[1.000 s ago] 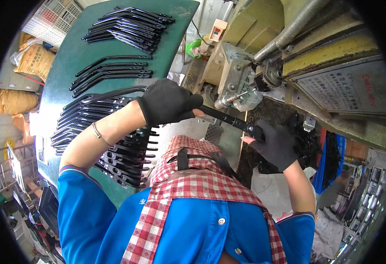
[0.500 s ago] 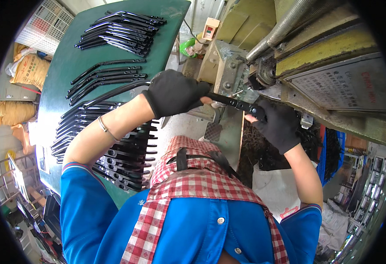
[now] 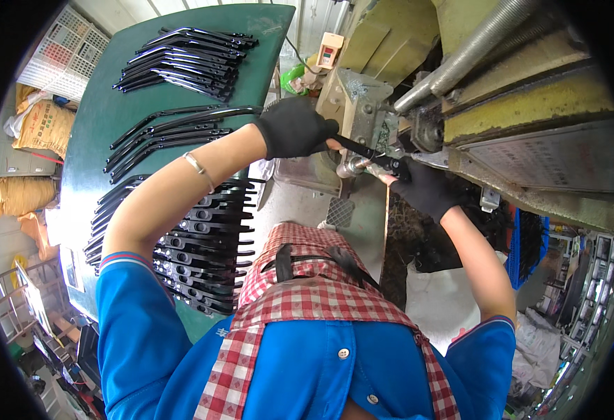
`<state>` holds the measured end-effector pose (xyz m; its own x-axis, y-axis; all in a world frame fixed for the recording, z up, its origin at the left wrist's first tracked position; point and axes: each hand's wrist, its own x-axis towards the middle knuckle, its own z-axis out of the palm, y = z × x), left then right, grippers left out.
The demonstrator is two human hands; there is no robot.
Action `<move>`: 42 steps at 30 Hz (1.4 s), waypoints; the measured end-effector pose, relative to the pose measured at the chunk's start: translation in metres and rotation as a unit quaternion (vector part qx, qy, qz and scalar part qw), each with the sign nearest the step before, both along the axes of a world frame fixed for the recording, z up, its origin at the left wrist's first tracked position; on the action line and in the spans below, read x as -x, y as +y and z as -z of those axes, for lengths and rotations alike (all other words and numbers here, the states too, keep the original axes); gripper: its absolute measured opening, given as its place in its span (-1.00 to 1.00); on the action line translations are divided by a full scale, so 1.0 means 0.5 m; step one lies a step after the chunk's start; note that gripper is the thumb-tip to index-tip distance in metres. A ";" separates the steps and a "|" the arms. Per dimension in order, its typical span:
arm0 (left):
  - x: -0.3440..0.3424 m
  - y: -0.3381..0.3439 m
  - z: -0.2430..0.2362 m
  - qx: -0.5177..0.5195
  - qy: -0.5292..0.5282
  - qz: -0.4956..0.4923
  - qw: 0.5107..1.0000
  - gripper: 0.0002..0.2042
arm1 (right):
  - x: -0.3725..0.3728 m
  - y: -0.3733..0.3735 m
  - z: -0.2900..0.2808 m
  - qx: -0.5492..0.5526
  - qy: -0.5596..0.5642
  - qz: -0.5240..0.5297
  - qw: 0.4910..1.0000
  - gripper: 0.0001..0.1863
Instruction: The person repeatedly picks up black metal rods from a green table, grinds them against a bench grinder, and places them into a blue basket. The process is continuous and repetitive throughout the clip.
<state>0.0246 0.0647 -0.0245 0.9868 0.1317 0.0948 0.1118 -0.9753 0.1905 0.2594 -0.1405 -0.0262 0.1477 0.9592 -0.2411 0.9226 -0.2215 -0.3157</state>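
Black metal arm (image 3: 363, 149): held at both ends against the yellow machine (image 3: 531, 105), right at its grey fixture block (image 3: 366, 115). Left hand (image 3: 293, 127), gloved, clenched round the near end; right hand (image 3: 426, 189), gloved, grasping the far end just below the machine's steel roller (image 3: 461, 59). Judged step: seating the part in the fixture for working. Next move likely calls for steady two-hand alignment, fingers kept off the spindle. Finished or waiting arms (image 3: 181, 63) lie in rows on the green table (image 3: 104, 112), left of the machine.
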 end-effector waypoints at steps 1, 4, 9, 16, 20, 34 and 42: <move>0.001 0.002 0.002 -0.002 0.000 -0.001 1.000 -0.64 | 0.006 0.003 0.000 -0.002 0.010 0.015 1.000 -0.51; -0.007 0.001 -0.004 -0.005 0.021 -0.008 1.000 -0.60 | 0.004 -0.006 0.017 -0.117 -0.036 0.014 0.992 -0.51; -0.010 0.010 -0.010 -0.016 0.016 0.010 1.000 -0.67 | 0.016 -0.024 0.033 -0.254 -0.086 0.018 0.963 -0.55; 0.006 0.016 0.007 0.011 -0.025 0.018 0.999 -0.75 | 0.135 -0.077 -0.013 -0.400 0.023 -0.100 0.911 -0.74; 0.008 0.014 -0.011 0.017 0.030 0.004 0.999 -0.76 | 0.155 -0.086 0.061 -0.314 0.106 -0.159 0.930 -0.86; 0.034 -0.046 -0.050 0.031 -0.047 -0.007 0.998 -0.67 | -0.027 0.107 0.311 -0.001 -0.234 0.041 0.972 -0.57; 0.374 -0.045 0.036 0.095 0.071 -0.148 0.982 -0.75 | -0.039 0.105 0.312 -0.048 -0.110 0.180 0.976 -0.73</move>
<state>-0.1622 0.0424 -0.0427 0.9041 0.4167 -0.0946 0.4235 -0.8444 0.3281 0.2791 -0.0878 -0.1820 0.5182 0.8517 -0.0778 0.8377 -0.5238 -0.1542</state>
